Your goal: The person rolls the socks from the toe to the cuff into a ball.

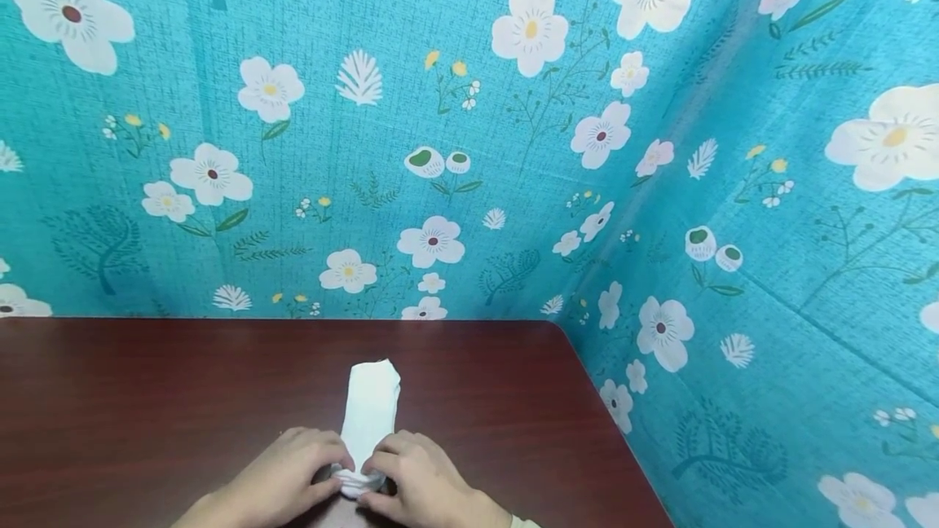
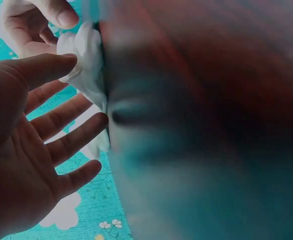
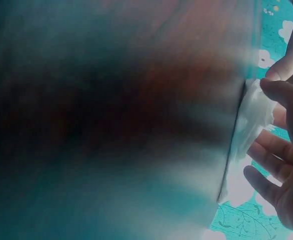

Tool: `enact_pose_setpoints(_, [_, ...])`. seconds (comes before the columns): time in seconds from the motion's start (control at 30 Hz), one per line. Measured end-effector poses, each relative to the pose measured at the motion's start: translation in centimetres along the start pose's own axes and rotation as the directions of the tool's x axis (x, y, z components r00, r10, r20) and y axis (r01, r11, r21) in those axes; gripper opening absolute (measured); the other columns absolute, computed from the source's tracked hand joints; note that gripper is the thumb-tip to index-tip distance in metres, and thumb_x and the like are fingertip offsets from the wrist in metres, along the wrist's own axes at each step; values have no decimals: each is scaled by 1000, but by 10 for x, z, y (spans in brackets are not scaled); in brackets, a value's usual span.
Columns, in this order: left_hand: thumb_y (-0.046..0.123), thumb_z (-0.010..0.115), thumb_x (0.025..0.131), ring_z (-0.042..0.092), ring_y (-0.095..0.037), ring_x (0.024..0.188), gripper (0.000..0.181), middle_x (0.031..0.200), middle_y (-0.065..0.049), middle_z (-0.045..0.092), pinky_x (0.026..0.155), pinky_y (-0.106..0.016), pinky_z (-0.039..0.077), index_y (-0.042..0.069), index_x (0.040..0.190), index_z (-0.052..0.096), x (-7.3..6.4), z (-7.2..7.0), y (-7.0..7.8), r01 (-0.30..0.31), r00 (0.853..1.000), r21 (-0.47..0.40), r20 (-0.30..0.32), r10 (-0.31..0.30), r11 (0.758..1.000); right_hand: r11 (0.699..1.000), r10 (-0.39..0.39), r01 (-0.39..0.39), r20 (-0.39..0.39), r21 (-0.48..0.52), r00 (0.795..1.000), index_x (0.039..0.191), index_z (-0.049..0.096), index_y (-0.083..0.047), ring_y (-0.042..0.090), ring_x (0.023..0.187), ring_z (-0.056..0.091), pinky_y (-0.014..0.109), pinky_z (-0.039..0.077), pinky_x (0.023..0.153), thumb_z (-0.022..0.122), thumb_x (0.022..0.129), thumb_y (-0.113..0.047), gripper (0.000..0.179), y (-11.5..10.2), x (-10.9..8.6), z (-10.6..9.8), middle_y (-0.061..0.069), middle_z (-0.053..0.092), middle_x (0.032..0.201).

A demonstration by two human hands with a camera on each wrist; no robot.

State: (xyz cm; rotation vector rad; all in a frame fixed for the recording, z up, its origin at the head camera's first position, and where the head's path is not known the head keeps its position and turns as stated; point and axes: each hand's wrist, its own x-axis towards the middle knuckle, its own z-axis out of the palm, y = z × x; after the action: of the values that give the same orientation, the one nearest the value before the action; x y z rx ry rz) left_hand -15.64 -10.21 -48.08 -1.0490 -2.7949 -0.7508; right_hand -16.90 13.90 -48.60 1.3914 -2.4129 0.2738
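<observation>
A narrow white sock [image 1: 369, 414] lies lengthwise on the table, its far end flat and its near end rolled into a thick bundle. From the left, my left hand [image 1: 297, 471] pinches the rolled end between thumb and fingers. My right hand [image 1: 421, 475] grips the same roll from the right side. In the left wrist view, the left thumb lies across the bunched sock [image 2: 89, 55], while the lower fingers spread out beside it. The right wrist view shows the right thumb at the top of the sock [image 3: 251, 120], with the other fingers behind it.
The dark reddish-brown table [image 1: 183, 398] has its right edge sloping down past the right hand. A blue flowered cloth [image 1: 367, 145] hangs behind the table and along its right side.
</observation>
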Motion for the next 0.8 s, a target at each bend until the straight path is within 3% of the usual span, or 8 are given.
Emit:
enact_pose_setpoints(0.23, [27,78,87,57,-8,92,12,100,18,59,77,-48,48,32,97,73,-4,4,-2,-5,1000,10,23,4,1000,998,-24,28,68,-51,997,102,73,-24,-2,90,56,13,44,77,80,85,-42,25,0,-1,5,-13,64,99])
enact_pose_setpoints(0.47, [29,82,81,54,-7,89,18,98,19,56,74,-46,46,32,94,70,0,3,1,27,998,1,52,-27,1000,1000,-3,4,42,-24,999,95,75,-23,-4,85,56,10,43,74,80,87,-34,15,1,1,6,-14,65,94])
enact_pose_setpoints(0.63, [32,84,79,54,-6,87,23,93,21,55,72,-46,46,29,95,68,3,5,4,60,998,20,28,-61,998,990,80,-86,57,110,995,96,76,-21,-6,89,57,10,44,79,75,91,-32,12,2,3,3,-16,68,95])
enact_pose_setpoints(0.8, [34,84,79,54,-4,79,30,89,21,59,69,-44,45,27,101,66,5,7,6,124,992,-10,-30,-124,992,933,186,-200,76,298,980,94,77,-19,-8,88,56,9,42,77,72,93,-28,10,4,5,-2,-17,69,93])
